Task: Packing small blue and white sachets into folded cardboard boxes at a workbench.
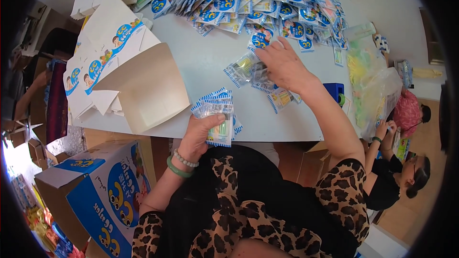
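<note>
My left hand [198,134] is closed round a small stack of flat clear-and-blue sachets [221,129], thumb on top, near the table's front edge. Farther right, my right hand [283,65] reaches over several loose sachets [240,70] on the table. Its fingertips touch or hover at a blue-printed sachet [262,37]; whether they grip it I cannot tell. More sachets [279,99] lie below that wrist. At the far side rises a large heap of the same sachets [267,7].
An opened white carton [155,86] stands left on the table [201,59], by flattened printed cartons [107,50]. A blue tape dispenser [333,89] and a clear plastic bag [377,91] are right. A large blue-and-white box [103,186] sits lower left. Two people [397,177] are at the right.
</note>
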{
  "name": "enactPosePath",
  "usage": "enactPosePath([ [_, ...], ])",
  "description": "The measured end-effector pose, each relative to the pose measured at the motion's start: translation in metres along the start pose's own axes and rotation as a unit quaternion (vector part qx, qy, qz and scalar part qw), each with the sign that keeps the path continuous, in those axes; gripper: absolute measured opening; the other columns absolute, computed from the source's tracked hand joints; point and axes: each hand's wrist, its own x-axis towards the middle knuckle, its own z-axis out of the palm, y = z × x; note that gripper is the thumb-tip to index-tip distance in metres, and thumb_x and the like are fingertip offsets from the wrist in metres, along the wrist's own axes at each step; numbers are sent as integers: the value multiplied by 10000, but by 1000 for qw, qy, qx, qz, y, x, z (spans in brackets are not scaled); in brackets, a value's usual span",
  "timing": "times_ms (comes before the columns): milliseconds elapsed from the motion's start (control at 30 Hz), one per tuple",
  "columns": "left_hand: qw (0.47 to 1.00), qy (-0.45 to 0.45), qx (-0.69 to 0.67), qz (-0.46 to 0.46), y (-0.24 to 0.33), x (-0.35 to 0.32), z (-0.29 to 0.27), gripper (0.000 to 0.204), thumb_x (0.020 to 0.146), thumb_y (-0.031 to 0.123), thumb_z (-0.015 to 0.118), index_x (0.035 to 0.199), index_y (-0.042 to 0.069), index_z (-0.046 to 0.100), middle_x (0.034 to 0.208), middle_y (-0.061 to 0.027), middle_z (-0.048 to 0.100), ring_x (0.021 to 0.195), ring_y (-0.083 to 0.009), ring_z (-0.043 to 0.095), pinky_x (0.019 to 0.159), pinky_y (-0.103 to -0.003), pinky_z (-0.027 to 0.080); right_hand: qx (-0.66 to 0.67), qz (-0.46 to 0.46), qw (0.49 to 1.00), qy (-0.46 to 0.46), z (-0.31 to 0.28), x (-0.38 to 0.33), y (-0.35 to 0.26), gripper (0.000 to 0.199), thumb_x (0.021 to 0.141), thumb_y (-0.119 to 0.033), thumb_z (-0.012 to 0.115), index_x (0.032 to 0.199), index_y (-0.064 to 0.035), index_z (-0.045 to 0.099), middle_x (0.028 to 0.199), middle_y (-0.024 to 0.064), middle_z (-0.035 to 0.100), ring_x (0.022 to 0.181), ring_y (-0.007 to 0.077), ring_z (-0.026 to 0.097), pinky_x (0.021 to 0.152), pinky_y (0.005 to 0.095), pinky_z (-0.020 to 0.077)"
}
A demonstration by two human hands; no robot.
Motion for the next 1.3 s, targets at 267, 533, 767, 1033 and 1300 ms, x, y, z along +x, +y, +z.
enactPosePath([
  [267,1000,7,6,0,0,-2,-1,364,776,-12,675,1130,5,590,1008,-94,681,864,-196,680,774,-329,572,178,38,982,-50,-12,8,-6,343,645,-39,635,985,-57,592,1040,100,581,1082,295,501,976,426,366],
  [533,1000,20,10,5,0,1,7,357,788,-33,650,1137,-9,582,1020,-102,678,873,-198,678,782,-339,574,72,101,984,-125,-6,33,-33,281,692,-28,611,969,-35,565,1007,129,608,1023,326,548,942,420,384],
  [767,999,27,-11,23,1,-3,14,322,798,22,681,1109,18,595,995,-76,677,854,-187,680,759,-327,577,309,284,906,-43,-46,-8,-63,517,666,-125,729,1137,-30,540,959,120,643,912,267,621,842,365,471],
  [1033,989,75,-18,129,-11,13,25,307,856,21,623,1158,23,573,1055,-54,652,942,-153,631,830,-305,519,790,283,537,88,23,-38,-138,649,732,-197,778,1256,-31,435,1134,69,585,1029,166,566,873,336,485],
  [1300,989,-7,86,119,1,-11,37,505,722,-36,703,1201,0,549,1046,-68,648,918,-152,634,806,-296,525,704,193,674,115,32,-47,-146,717,764,-291,773,1255,8,346,1190,125,541,1095,215,548,896,344,470],
])
